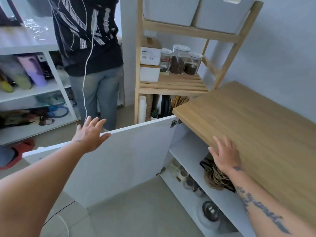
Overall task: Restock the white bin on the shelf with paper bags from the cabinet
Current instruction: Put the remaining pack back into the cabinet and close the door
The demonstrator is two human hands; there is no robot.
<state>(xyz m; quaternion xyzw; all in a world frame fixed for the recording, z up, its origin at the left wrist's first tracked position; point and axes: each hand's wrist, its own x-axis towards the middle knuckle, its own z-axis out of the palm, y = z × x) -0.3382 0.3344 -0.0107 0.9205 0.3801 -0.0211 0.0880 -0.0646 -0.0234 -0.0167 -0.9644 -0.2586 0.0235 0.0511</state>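
You are at the very start: the cabinet (pixel 193 161) stands open, but nothing has been taken out and nothing has gone up to the shelf (pixel 172 82). Your left hand (pixel 90 134) rests on the top edge of the cabinet door (pixel 130 161), fingers (pixel 95 122) straight and spread, gripping nothing. Your right hand (pixel 225 154) lies flat on the front edge of the wooden top (pixel 253 120), fingers also extended and empty. On the cabinet's upper level, just under that hand, sits a bundle with twisted cord handles, which I take to be the paper bags (pixel 215 178). Cups (pixel 177 168) and round containers fill the level below. Two white bins (pixel 171 9) sit high on the wooden shelf, above the jars (pixel 179 60); which one needs filling I cannot tell. Everything remains: lift the bags, carry them up, load the bin. Another person (pixel 92 48) stands close behind the door on the pale tiled floor (pixel 136 211), beside white shelving (pixel 34 93).
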